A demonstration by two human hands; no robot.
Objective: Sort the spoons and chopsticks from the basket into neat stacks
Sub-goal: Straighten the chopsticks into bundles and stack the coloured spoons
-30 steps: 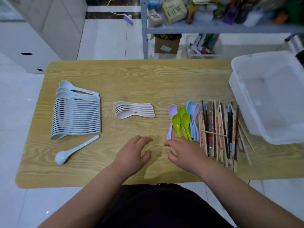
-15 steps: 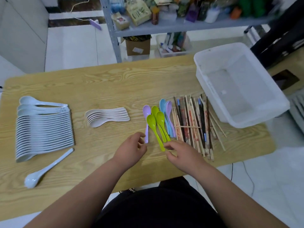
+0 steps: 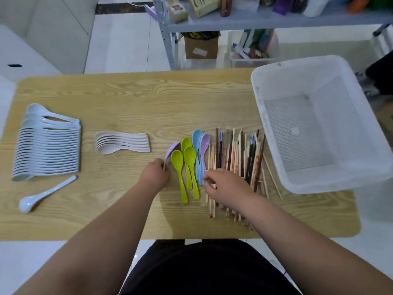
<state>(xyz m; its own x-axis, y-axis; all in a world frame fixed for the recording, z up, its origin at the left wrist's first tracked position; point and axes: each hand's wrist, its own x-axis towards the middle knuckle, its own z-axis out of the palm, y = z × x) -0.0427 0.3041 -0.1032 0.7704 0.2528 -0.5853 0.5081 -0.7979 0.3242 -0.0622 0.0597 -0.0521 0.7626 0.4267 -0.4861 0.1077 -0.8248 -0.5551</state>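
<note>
Gripping a lilac spoon (image 3: pixel 173 149) by its handle, the left hand (image 3: pixel 154 175) holds it tilted; the right hand (image 3: pixel 225 186) curls its fingers at the handle end of the blue spoon (image 3: pixel 196 137), grip unclear.

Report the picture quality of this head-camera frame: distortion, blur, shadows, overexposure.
Head view: the wide lens bows the table edges. Head view: the shelf at the top is soft and smeared. Head view: the white basket looks washed out along its rim. Head view: a soft shadow falls on the table beneath the left hand and right hand, and the chopsticks blur near the wrist.
</note>
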